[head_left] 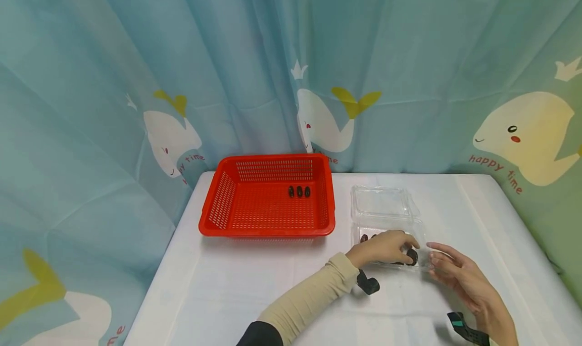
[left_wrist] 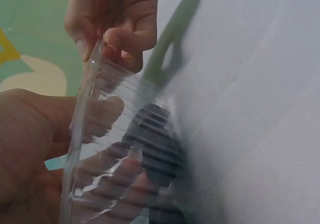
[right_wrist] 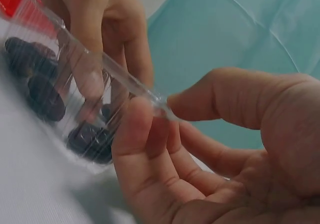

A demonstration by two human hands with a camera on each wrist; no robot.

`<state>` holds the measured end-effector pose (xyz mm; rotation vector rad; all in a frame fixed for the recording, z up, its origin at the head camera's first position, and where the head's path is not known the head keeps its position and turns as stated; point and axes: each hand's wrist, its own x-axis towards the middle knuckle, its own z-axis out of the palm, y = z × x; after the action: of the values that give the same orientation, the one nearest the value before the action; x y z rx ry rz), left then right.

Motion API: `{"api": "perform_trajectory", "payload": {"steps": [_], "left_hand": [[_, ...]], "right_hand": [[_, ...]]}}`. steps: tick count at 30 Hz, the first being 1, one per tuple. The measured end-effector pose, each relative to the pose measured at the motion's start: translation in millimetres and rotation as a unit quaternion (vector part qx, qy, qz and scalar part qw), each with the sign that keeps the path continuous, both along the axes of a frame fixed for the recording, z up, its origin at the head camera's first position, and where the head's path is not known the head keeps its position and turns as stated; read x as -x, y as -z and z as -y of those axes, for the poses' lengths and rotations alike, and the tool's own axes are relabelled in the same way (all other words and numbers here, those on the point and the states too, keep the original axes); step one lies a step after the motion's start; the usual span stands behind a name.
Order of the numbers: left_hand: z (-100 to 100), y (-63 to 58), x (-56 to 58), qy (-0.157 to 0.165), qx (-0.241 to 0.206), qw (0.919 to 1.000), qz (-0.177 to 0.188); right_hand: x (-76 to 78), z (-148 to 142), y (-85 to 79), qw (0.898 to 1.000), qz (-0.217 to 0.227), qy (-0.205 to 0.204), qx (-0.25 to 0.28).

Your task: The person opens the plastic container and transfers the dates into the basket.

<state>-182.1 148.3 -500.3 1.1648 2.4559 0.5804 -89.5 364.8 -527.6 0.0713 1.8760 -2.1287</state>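
A clear plastic box (head_left: 423, 229) with its lid (head_left: 382, 203) folded back stands on the table. Several dark oval, fruit-like pieces (right_wrist: 46, 97) lie inside, seen through the ribbed wall. My left hand (head_left: 386, 247) reaches over the rim into the box. Its thumb and fingers are bent around a dark oval piece (head_left: 411, 256) at the right end; the wall partly blurs that contact. My right hand (head_left: 466, 280) is at the box's right end, where the right wrist view has its thumb and index finger pinching the rim.
A red perforated basket (head_left: 268, 232) stands left of the box, holding three dark oval pieces (head_left: 299, 191) in its back right part. A white cloth (head_left: 218, 295) covers the table. Behind hangs a blue-green curtain (head_left: 245, 58) with whale prints.
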Motion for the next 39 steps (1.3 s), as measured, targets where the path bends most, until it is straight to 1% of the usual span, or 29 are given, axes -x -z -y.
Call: {"api": "perform_trajectory", "payload": {"steps": [5,9,13,18,20,26,29,35,39], "left_hand": [[-3.0,1.5,2.8,-0.010,0.007,0.9998,-0.019],[-4.1,2.6,4.6,-0.029,0.013,0.9992,-0.025],[-4.6,2.6,5.7,-0.047,0.008,0.9986,-0.024],[-5.8,3.9,6.8,-0.057,0.007,0.9980,-0.027],[-6.0,4.5,7.0,-0.062,0.008,0.9978,-0.023],[-7.8,4.2,8.4,-0.068,0.016,0.9971,-0.031],[-9.0,3.8,8.7,-0.069,0.017,0.9968,-0.035],[-9.5,5.6,8.5,-0.068,0.013,0.9965,-0.045],[-7.8,4.4,8.0,-0.063,0.007,0.9973,-0.039]], "right_hand": [[5.5,2.6,-1.7,1.000,0.017,0.001,0.001],[12.4,3.8,-3.2,1.000,0.020,-0.001,0.004],[17.1,4.7,-4.4,1.000,0.027,0.000,-0.003],[20.8,4.3,-4.2,0.999,0.035,-0.004,-0.002],[21.8,3.9,-4.0,0.999,0.035,-0.009,0.005],[25.2,1.5,-4.9,0.998,0.028,-0.037,0.037],[26.2,1.1,-5.3,0.998,0.030,-0.035,0.040],[26.1,1.0,-3.4,0.998,0.018,-0.042,0.043],[26.5,1.5,-3.4,0.998,0.020,-0.038,0.037]]}}
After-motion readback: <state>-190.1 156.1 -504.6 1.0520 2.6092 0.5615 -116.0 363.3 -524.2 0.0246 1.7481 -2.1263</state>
